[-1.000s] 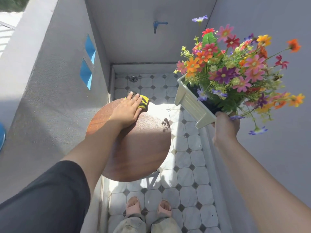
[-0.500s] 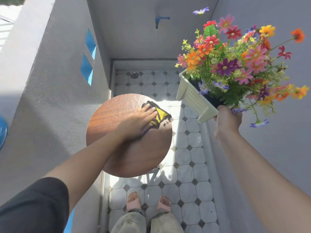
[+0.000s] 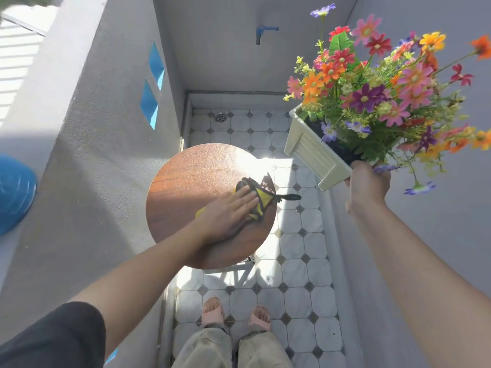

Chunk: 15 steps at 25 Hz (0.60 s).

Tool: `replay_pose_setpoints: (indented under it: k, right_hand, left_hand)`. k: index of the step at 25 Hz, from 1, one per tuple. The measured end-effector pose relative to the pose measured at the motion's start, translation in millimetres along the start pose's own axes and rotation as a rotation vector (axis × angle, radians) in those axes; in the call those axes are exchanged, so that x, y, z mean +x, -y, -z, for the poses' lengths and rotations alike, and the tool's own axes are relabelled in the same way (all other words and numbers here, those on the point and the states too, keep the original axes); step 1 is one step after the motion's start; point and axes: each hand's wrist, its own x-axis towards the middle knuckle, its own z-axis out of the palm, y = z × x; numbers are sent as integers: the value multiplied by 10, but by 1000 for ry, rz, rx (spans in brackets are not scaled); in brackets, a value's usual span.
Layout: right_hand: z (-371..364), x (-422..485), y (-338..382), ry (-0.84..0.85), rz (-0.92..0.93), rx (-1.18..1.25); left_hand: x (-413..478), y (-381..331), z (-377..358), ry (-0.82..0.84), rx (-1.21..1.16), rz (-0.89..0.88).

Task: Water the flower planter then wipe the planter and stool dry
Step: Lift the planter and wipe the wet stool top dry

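Pressing flat on a yellow cloth with dark trim (image 3: 261, 200), the person's left hand (image 3: 231, 208) lies palm down with fingers straight and together. It grips nothing and only pins the cloth against a round reddish-brown wooden stool top (image 3: 186, 187). The cloth bunches under and just beyond the fingertips, at the stool's right rim, and a dark strip of it appears to reach past that rim over the grey-and-white tiled floor (image 3: 300, 261). Up and to the right of that hand, well apart from it, the right hand (image 3: 368, 187) holds a cream ribbed plastic planter (image 3: 313, 152) aloft by its near end, with fingers wrapped under the corner and mostly hidden. The planter slopes away from the grip, and a mass of orange, pink, red and purple flowers (image 3: 372, 96) spreads above and to the right of the holding hand. Wiping the stool seems to be the step in hand, and the planter is not on it. One hand carries the whole planter from a single corner, so a wet base or the weight beyond the grip could twist it loose, dropping soil or water onto the wiped wood. Pressure so near the rim could also push the cloth off the edge or rock the stool.
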Motion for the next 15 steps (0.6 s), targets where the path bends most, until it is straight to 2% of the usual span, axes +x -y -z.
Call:
replay_pose_setpoints:
  k: [2, 5, 7, 10, 11, 13, 15]
  right_hand:
    - [-8, -8, 10, 3, 6, 5]
    - [-21, -13, 3, 7, 17, -10]
    - [-25, -6, -6, 9, 21, -10]
    - [-10, -11, -28, 13, 18, 8]
    - [-5, -14, -36, 12, 18, 11]
    - [-3, -15, -37, 14, 13, -4]
    - [7, -33, -24, 16, 10, -18]
  left_hand:
    - [-187, -298, -78, 58, -52, -121]
    - [-283, -103, -101, 60, -17, -148]
    - [-276, 315, -80, 27, 14, 22]
    - [-359, 985, 87, -28, -8, 542]
    - [-404, 1089, 144, -29, -13, 666]
    - [-431, 1062, 183, -61, -5, 701]
    - [-472, 832, 142, -92, 20, 565]
